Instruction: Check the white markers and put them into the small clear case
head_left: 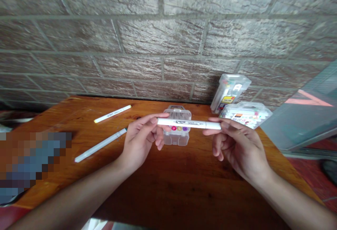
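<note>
A white marker pen point(189, 123) with black print is held level above the table between both hands. My left hand point(140, 135) pinches its left end with thumb and fingers. At the other end, the thumb and fingertips of my right hand point(240, 144) grip the plain white cap. Behind the pen stands an open clear plastic case point(177, 139), partly covered by the pen and left fingers; red, yellow and purple round marker ends show in it. Left of my left hand lie a yellow-tipped marker point(112, 113) and a white marker with a dark green end point(100, 145).
Two clear marker cases, one upright point(229, 93) and one low and wide point(246, 114), stand at the back right of the wooden table point(184, 188). A brick wall point(158, 37) rises behind. Pixelation covers an area on the left.
</note>
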The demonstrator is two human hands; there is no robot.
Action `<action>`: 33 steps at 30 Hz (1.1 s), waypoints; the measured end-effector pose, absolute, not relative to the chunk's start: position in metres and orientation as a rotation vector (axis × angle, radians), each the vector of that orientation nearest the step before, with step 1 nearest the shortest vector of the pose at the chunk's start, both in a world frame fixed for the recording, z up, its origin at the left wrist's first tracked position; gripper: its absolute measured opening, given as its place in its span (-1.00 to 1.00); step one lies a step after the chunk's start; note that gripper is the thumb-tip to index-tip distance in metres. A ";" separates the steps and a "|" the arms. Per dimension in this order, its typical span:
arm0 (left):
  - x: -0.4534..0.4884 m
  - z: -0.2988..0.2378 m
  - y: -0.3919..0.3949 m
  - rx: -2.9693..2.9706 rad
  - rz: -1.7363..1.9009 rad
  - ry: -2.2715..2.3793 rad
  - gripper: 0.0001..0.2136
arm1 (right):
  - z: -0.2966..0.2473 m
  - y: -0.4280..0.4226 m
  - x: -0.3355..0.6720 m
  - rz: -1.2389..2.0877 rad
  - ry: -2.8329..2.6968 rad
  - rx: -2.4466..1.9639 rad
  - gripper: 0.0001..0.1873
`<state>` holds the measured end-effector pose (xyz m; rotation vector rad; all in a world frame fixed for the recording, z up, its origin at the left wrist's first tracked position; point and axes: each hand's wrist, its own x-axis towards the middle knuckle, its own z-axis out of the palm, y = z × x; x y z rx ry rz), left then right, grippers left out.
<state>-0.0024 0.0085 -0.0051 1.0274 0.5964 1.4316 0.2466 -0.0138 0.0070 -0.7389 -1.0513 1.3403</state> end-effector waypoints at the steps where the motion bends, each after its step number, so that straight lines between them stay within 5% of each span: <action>1: -0.002 -0.005 0.009 1.027 1.436 0.594 -0.77 | 0.007 -0.014 0.247 1.340 -1.049 -0.739 -0.77; 33: -0.005 -0.001 0.007 1.011 1.407 0.546 -0.75 | 0.008 -0.015 0.248 1.372 -0.990 -0.766 -0.79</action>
